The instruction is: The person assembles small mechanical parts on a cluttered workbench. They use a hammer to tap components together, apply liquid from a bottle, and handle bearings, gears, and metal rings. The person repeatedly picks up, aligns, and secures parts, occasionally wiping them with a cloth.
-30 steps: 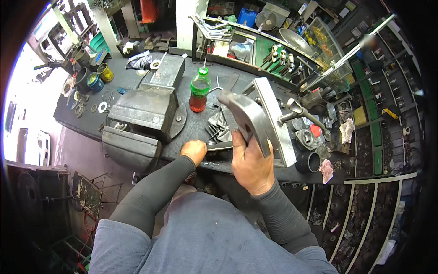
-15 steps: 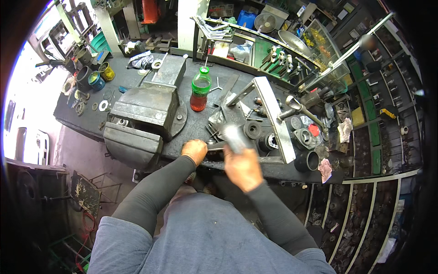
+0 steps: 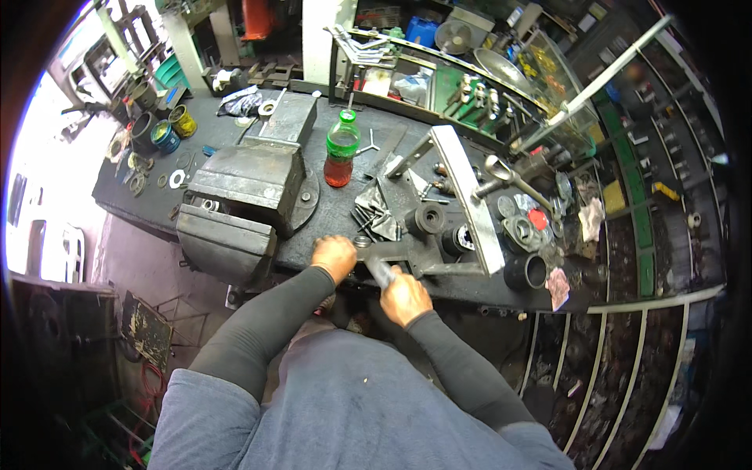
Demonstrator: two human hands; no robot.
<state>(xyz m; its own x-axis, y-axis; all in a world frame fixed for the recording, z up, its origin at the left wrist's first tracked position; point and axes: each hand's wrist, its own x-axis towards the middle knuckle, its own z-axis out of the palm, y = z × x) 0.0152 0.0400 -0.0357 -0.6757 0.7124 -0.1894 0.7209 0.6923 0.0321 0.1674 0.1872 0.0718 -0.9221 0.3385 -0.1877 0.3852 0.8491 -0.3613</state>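
Observation:
My left hand point(image 3: 334, 257) is closed at the bench's front edge, against the left end of a dark flat metal part point(image 3: 395, 249). A round ring-like end point(image 3: 362, 241) of that part shows beside my fingers. My right hand point(image 3: 406, 298) is wrapped round a short silver metal bar point(image 3: 381, 271), blurred by motion. The bar slants up and left, its far end over or against the dark part; whether they touch I cannot tell. Just behind lie a crumpled grey rag point(image 3: 377, 213) and a black cylindrical bushing point(image 3: 427, 219).
A large bench vise point(image 3: 247, 184) stands left of my hands. Behind them is a green-topped bottle of red liquid point(image 3: 341, 153). To the right rises a metal frame point(image 3: 468, 196), with a black ring point(image 3: 526, 272) and loose parts beyond. Shelving point(image 3: 619, 376) runs along the right.
My right hand and the silver bar have come down and slightly left, toward the dark part. My left hand has stayed in place.

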